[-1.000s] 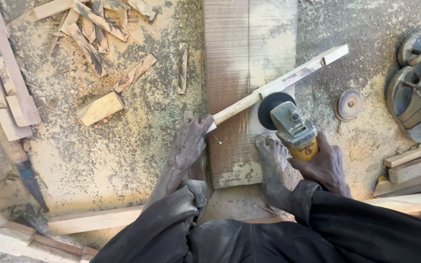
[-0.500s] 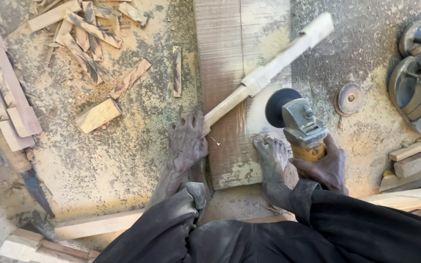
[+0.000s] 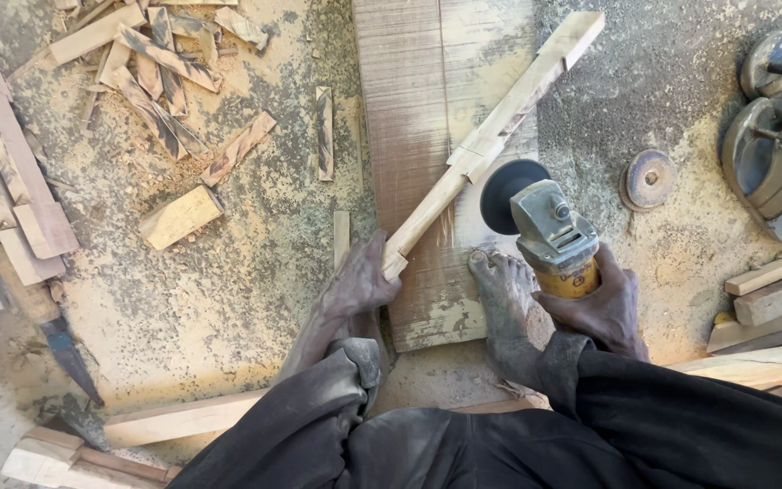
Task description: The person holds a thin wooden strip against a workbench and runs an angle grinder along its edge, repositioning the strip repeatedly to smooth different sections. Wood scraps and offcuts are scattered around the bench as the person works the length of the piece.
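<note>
Grinder (right hand) beside stick

This is a rough woodworking workshop where the work is done on the ground. Sawdust covers the gritty floor on every side of the right hand, which grips a yellow angle grinder. Under the grinder lies a broad plank, dusted with shavings. Well off to the left of the grip, offcuts and split strips of wood lie scattered in a heap. Just right of the grinder a spare grinding disc rests in the dust, and beyond it sits another power tool. Cut wooden blocks are stacked near the right edge.
</note>
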Demonstrator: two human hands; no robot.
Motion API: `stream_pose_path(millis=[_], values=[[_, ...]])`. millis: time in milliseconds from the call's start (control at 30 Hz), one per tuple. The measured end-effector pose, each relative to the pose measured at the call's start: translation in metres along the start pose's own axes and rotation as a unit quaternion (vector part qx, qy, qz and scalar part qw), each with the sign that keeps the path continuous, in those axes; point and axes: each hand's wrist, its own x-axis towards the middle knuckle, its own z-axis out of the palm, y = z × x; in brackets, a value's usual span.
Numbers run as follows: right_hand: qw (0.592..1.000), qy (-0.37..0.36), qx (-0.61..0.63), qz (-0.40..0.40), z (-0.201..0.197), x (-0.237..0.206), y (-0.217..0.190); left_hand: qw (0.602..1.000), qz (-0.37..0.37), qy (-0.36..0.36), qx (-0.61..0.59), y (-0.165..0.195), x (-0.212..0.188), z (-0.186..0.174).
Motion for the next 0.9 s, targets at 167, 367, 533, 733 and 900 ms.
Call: stream_pose_path(millis=[167, 367, 533, 733, 900], values=[[0.999, -0.005, -0.015, -0.045, 0.002, 0.007, -0.003, 0.984, -0.145, -0.086, -0.053, 0.006, 0.006, -0.008], [0.998, -0.033, -0.046, -0.038, 0.007, 0.022, -0.001, 0.982, -0.152, -0.102, -0.036, 0.012, 0.006, -0.011], [0.996, -0.027, -0.051, -0.072, 0.007, 0.028, 0.002, 0.979, -0.163, -0.109, -0.058, 0.011, 0.008, -0.013], [0.996, -0.018, -0.074, -0.047, 0.005, 0.020, 0.009, 0.984, -0.141, -0.096, -0.045, 0.009, 0.008, -0.009], [0.993, -0.026, -0.057, -0.100, 0.008, 0.035, 0.020, 0.972, -0.187, -0.126, -0.071, 0.008, 0.012, -0.008]])
